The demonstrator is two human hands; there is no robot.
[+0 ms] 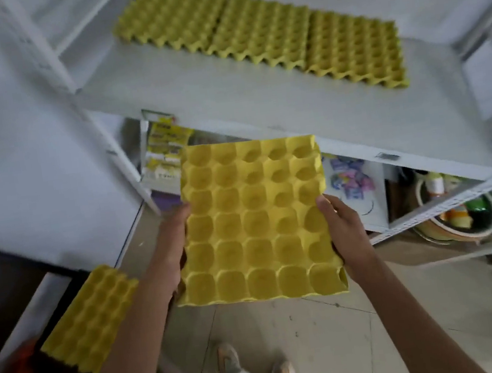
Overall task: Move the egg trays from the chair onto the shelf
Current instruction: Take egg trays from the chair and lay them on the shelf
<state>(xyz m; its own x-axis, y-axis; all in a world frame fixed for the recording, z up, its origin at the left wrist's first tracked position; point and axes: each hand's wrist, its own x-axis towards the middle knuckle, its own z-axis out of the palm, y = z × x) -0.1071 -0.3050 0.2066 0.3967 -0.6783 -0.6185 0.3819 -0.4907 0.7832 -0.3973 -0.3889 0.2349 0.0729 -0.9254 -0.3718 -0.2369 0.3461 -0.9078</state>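
Both hands grip one yellow tray by its side edges: left hand closed on the left edge, right hand closed on the right edge, thumbs on top. Tray held roughly level, cups up, over the floor, clear of everything.

Ahead of the hands, the shelf carries three trays in a row along its back. Bare board between that row and the shelf's front lip. Behind and to the left of the left hand, a stack of trays rests on the dark chair. So, my reading: mid-carry, task partly done.

Risks from here:
- Far edge of the tray sits near the front lip; raised too little, it could catch the lip and buckle.
- Thin pulp, held at the edges only; a hard squeeze may fold it.
- Set down askew, it could overhang the lip and tip off.
- Frame is blurred; shelf depth hard to judge.
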